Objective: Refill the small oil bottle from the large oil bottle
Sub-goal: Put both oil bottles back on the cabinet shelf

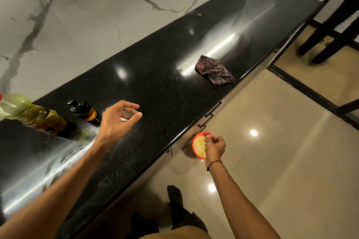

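A long black counter [159, 91] runs along a white marble wall [93, 15], its polished top streaked with bright reflections. Far down it, near the front edge, lies a crumpled checked cloth [214, 71], well apart from everything else. Beyond the counter's end stand dark furniture legs [328, 31] on a glossy beige floor [281, 141].

The right hand [214, 148] is off the counter, out over the floor, its fingers curled and pinching the rim of a small orange bowl [199, 146] with something pale yellow inside. A thin dark band sits on that wrist.

The left hand [116, 120] hovers above the counter with fingers loosely spread and the thumb out, gripping nothing. A small white scrap shows under the fingers; I cannot tell what it is.

Just beside that hand, toward the wall, stands the small oil bottle [84, 112]: dark glass with a black cap and amber oil showing low in it. Near it, further left, is the large oil bottle [31, 115], clear plastic with a red cap at the picture's edge, greenish-yellow above and amber-brown near the base. Nothing lies between the left hand and the two bottles.
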